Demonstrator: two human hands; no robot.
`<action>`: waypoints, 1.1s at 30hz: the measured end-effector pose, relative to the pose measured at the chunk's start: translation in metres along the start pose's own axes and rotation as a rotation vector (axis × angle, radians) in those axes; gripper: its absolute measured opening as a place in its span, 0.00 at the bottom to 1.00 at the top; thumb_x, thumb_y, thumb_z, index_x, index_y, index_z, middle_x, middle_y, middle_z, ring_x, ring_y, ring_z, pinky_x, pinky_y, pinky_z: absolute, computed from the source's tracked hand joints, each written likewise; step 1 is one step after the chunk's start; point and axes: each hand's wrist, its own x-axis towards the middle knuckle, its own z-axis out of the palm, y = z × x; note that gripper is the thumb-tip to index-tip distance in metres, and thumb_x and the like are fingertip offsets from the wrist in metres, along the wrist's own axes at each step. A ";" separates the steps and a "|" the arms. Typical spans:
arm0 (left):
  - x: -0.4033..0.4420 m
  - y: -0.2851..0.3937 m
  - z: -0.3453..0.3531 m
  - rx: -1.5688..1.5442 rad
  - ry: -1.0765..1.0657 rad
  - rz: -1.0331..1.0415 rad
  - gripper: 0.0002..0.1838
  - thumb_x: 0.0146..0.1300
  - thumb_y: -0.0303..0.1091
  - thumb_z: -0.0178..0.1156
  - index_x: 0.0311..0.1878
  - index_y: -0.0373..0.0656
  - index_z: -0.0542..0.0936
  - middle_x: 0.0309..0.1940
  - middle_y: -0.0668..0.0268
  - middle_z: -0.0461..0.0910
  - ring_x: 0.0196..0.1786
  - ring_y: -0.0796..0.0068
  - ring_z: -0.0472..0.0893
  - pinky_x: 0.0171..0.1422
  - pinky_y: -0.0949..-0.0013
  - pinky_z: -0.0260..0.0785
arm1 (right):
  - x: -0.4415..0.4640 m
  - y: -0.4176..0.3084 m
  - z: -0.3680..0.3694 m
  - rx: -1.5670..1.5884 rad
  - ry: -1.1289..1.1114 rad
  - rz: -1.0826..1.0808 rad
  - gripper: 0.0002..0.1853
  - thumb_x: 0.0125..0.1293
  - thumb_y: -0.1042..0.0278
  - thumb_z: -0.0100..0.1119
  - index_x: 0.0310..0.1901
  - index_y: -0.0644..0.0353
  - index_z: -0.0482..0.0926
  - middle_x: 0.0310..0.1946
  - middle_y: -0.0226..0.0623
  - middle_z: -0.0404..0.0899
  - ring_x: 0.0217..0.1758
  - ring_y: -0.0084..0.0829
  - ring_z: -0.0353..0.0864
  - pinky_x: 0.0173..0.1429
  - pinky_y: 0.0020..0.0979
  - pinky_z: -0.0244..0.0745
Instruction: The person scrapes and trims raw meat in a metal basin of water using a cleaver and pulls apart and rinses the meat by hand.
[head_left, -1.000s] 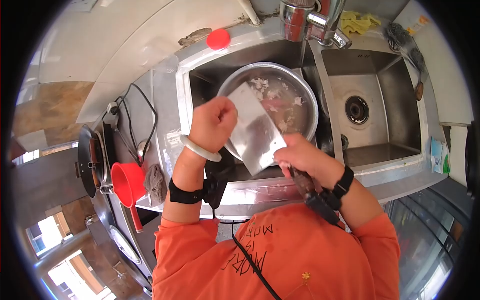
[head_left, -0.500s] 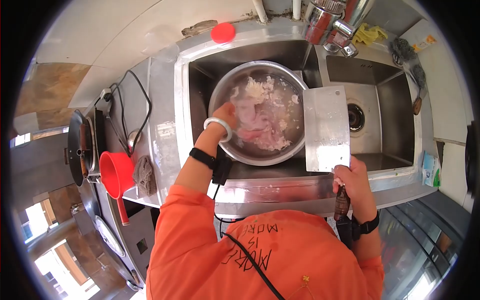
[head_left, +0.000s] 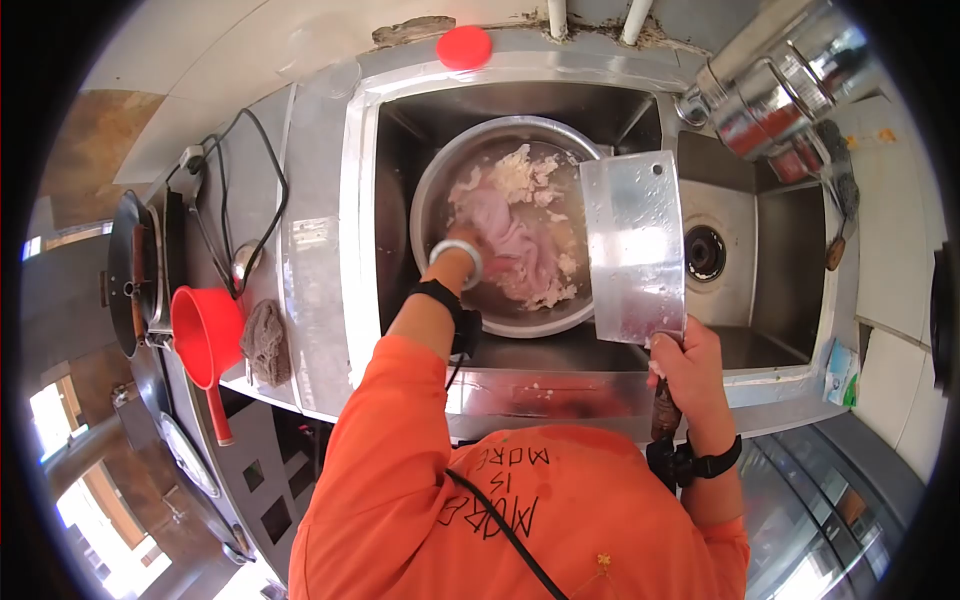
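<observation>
A large round metal basin (head_left: 437,165) of cloudy water stands in the left sink bowl. Soft pink folds of what looks like raw meat (head_left: 520,245) lie in it, with pale ragged bits (head_left: 525,177) around them. My left hand (head_left: 470,236), a white bangle at its wrist, reaches into the water against the pink folds; its fingers are under water and blurred. With my right hand (head_left: 688,368) I grip the dark handle of a cleaver (head_left: 636,250). Its broad wet blade points away from me and overlaps the basin's right rim in view.
A chrome faucet (head_left: 775,85) reaches over the back right of the double sink, whose right bowl has a drain (head_left: 704,252). A red lid (head_left: 464,47) lies behind the sink. Left are a red dipper (head_left: 207,335), a grey cloth (head_left: 265,343), a ladle (head_left: 245,262) and a wok (head_left: 128,270).
My left hand has moved right and toward me in the basin, over the pink folds. The cleaver has shifted slightly left, and the camera view has turned a little.
</observation>
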 end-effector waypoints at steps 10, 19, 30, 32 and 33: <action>-0.029 -0.005 -0.020 -0.055 0.015 0.260 0.20 0.61 0.48 0.50 0.39 0.40 0.81 0.42 0.48 0.78 0.47 0.50 0.77 0.53 0.58 0.68 | 0.027 0.007 0.014 -0.049 -0.140 0.063 0.07 0.58 0.74 0.48 0.35 0.67 0.73 0.19 0.31 0.70 0.16 0.20 0.68 0.21 0.24 0.68; -0.077 -0.038 -0.035 -0.381 0.193 0.203 0.13 0.58 0.39 0.49 0.34 0.39 0.78 0.37 0.48 0.77 0.44 0.46 0.75 0.50 0.54 0.67 | 0.049 0.031 0.040 -0.076 -0.342 0.088 0.08 0.55 0.73 0.49 0.32 0.69 0.73 0.19 0.36 0.72 0.15 0.25 0.72 0.19 0.28 0.68; -0.108 -0.009 -0.071 -0.245 0.286 0.345 0.12 0.58 0.36 0.50 0.32 0.39 0.78 0.33 0.52 0.78 0.39 0.49 0.76 0.46 0.56 0.68 | 0.072 0.042 0.060 0.081 -0.519 0.142 0.04 0.52 0.76 0.50 0.28 0.69 0.73 0.17 0.32 0.70 0.13 0.24 0.70 0.17 0.26 0.67; -0.116 -0.001 -0.080 -0.149 0.285 0.385 0.11 0.58 0.35 0.49 0.32 0.39 0.79 0.32 0.53 0.78 0.39 0.50 0.76 0.45 0.57 0.69 | 0.079 0.036 0.069 0.141 -0.465 0.148 0.04 0.52 0.76 0.50 0.28 0.69 0.73 0.16 0.32 0.70 0.13 0.24 0.70 0.17 0.27 0.67; -0.119 0.003 -0.085 -0.182 0.309 0.398 0.10 0.58 0.34 0.49 0.30 0.39 0.78 0.31 0.54 0.77 0.37 0.50 0.76 0.43 0.57 0.69 | 0.078 0.034 0.071 0.143 -0.462 0.144 0.04 0.52 0.76 0.50 0.28 0.69 0.73 0.16 0.32 0.70 0.13 0.24 0.70 0.17 0.27 0.67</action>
